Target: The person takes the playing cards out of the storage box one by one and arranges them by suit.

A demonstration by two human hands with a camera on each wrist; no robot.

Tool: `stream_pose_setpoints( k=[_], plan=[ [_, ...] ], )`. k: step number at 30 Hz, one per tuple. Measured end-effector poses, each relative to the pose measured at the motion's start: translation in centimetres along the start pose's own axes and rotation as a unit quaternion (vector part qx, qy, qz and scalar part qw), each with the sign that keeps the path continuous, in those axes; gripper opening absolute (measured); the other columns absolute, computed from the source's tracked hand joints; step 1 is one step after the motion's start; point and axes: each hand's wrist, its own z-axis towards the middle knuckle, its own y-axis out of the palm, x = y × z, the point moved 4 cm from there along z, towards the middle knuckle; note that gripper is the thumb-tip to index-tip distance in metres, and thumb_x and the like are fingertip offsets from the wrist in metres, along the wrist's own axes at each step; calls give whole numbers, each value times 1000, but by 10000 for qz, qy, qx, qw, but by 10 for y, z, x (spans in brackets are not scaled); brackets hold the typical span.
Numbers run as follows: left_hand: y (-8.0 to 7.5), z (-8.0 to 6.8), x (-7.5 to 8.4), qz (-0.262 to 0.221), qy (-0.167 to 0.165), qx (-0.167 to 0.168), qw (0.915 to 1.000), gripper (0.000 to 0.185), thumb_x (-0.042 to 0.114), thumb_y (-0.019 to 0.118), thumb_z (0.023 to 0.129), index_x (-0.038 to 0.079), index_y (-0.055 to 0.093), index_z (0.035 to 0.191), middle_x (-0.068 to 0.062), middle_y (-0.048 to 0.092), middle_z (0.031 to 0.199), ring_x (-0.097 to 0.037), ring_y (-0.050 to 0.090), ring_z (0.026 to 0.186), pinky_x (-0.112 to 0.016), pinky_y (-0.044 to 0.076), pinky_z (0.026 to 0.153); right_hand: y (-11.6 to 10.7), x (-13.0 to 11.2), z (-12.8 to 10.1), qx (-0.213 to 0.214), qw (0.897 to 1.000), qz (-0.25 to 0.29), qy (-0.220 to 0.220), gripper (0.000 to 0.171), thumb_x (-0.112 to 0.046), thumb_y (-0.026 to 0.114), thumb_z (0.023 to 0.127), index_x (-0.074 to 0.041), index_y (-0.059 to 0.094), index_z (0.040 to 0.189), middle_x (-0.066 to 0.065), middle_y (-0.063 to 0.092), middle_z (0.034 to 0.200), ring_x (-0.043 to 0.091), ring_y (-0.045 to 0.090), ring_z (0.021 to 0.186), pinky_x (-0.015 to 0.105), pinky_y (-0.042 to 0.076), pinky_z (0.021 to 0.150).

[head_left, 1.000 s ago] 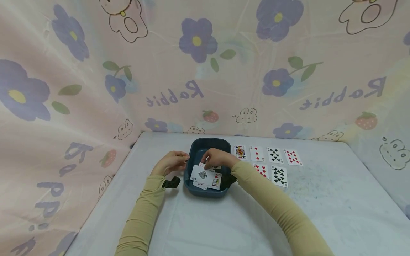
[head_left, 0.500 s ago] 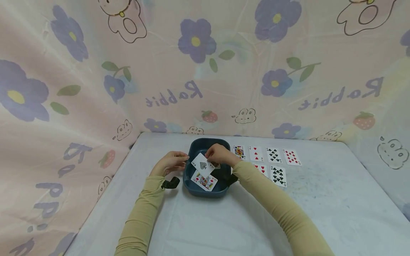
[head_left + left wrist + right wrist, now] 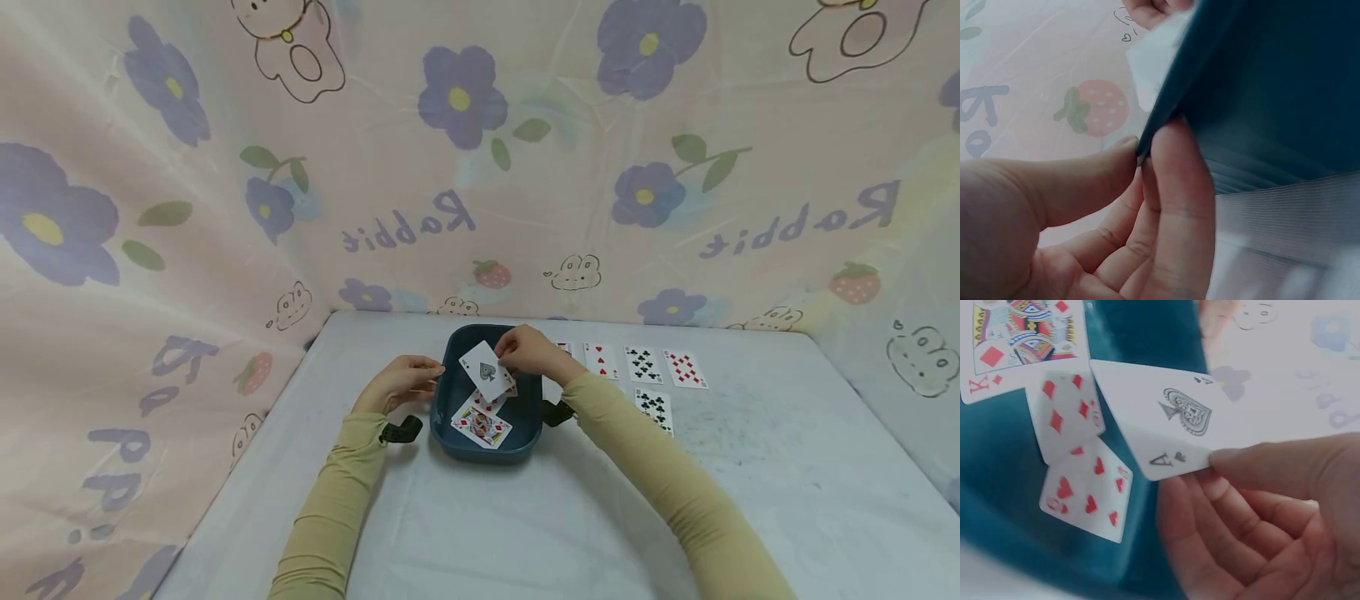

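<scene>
My right hand (image 3: 534, 352) pinches an ace of spades (image 3: 486, 372) by one corner, between thumb and fingers, over a dark blue plastic tub (image 3: 483, 456). Below the card, inside the tub, lie a king of diamonds (image 3: 1029, 337), a diamonds card (image 3: 1063, 415) partly covered by it, and a hearts card (image 3: 1088, 490). My left hand (image 3: 397, 383) grips the tub's left rim, the thumb (image 3: 1094, 181) on one side and the index finger (image 3: 1182, 194) on the other.
Right of the tub, playing cards lie face up in rows: a three of hearts (image 3: 601, 361), a clubs card (image 3: 643, 364), a diamonds card (image 3: 686, 369), and another clubs card (image 3: 655, 409) nearer me. My right forearm hides part of them. A patterned cloth (image 3: 525, 208) hangs behind the white table.
The right hand has lifted the ace of spades off the cards in the tub and shifted it up and right. The king of diamonds is now uncovered. The left hand stays on the rim.
</scene>
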Motion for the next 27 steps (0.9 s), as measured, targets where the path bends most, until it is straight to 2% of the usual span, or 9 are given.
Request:
stream_pose_setpoints(
  k=[7,17,22,27],
  plan=[
    [2,1,0,29,23,-8,10000,28,16,62,95,-4,59,115,-9,61,91,-16,60,74,-27,55,65,-27,14,-20,251,9978,612,58,16,-4,63,90,3,63,104,12,65,89,21,65,74,38,57,70],
    [1,1,-1,-66,-4,-22,10000,27,15,62,95,-4,58,114,-8,60,89,-14,58,71,-25,54,63,-61,45,-61,607,9898,1194,484,24,-7,62,92,6,58,113,16,65,97,23,65,81,36,56,76],
    [1,0,0,-80,-24,-1,10000,28,15,62,95,-4,58,115,-8,60,90,-14,59,73,-25,54,64,-71,64,-80,704,9854,1413,639,28,-7,61,93,8,55,117,16,64,97,21,64,80,41,54,81],
    [1,-1,1,-59,-1,-35,10000,29,15,62,95,-5,58,116,-7,60,89,-14,58,73,-25,54,64,-70,89,-91,806,9802,1626,794,29,-5,61,92,10,53,116,12,65,94,21,65,80,40,55,79]
  ],
)
